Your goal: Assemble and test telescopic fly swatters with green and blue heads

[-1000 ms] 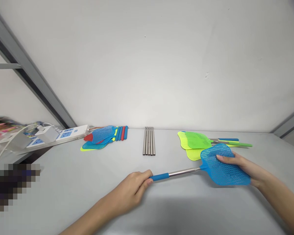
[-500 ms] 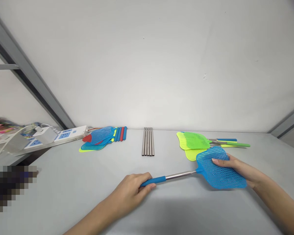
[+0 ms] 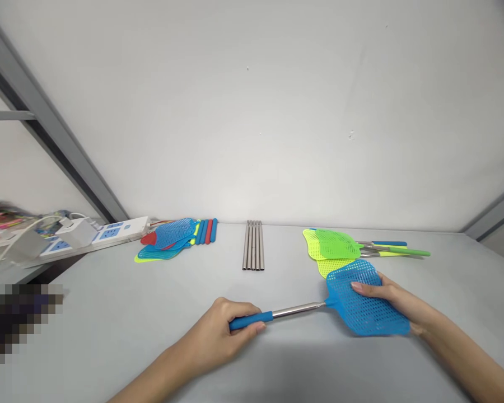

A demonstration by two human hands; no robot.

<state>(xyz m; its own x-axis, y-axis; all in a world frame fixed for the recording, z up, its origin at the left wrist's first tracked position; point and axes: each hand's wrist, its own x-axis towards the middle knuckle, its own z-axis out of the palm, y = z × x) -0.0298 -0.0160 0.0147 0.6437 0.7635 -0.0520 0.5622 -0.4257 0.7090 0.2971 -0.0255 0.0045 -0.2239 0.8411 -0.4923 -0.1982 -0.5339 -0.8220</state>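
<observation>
A blue fly swatter (image 3: 357, 310) with a steel telescopic shaft lies across the grey table (image 3: 109, 336) in front of me. My left hand (image 3: 227, 330) is closed round its blue grip at the shaft's left end. My right hand (image 3: 397, 299) holds the blue mesh head, thumb on top and fingers beneath. The head sits just in front of a pile of assembled green and yellow swatters (image 3: 336, 246).
A row of bare steel rods (image 3: 253, 252) lies at the back centre. Loose swatter heads and coloured grips (image 3: 176, 238) are stacked at the back left. A white power strip (image 3: 105, 230) with plugs sits on the far left. A white wall stands behind.
Both hands have drawn the blue swatter leftward and toward me, away from the green pile. The visible steel shaft between grip and head looks shorter.
</observation>
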